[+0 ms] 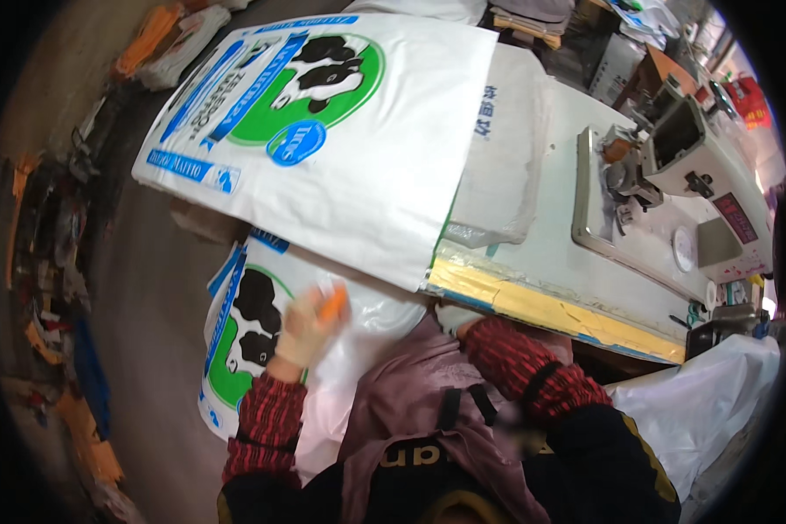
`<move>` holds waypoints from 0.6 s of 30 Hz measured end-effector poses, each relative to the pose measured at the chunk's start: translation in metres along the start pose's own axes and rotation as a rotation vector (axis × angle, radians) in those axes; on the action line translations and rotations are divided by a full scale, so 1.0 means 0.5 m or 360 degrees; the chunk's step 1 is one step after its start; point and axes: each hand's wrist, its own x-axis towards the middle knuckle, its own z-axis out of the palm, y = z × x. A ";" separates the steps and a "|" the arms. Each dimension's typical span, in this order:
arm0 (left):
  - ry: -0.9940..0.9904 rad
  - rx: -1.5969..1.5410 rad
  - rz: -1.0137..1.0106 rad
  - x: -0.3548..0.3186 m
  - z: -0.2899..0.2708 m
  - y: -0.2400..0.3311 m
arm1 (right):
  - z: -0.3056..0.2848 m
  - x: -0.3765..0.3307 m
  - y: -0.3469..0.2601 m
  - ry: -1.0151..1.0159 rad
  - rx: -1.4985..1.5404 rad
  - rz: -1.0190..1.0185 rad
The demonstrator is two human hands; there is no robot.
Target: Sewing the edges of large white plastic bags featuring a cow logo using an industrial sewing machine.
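Looking down from the head view, we're finding the left hand (304, 330) sitting over the lower bag (258, 319), just right of its printed cow. An orange piece (333, 302) is showing at the fingers, but everything there is blurring, so I'm not telling whether they're pinching it or only touching it. Over on the other side, the right hand (454, 320) is reaching in at the near edge of the tabletop (559, 271), its fingers partly hiding, so their state is staying unclear too. That lower bag is lying in front of the person, its far end tucking under the upper bag (393, 148). The upper bag is overhanging the tabletop's left side and partly covering a pale wrapped bundle (506, 166). Farther right, a sewing machine (716, 188) is standing on the tabletop.
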 end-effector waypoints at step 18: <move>0.0344 0.0639 0.0734 0.472 0.131 0.157 | -0.336 -0.094 0.092 0.0522 0.2163 -0.0419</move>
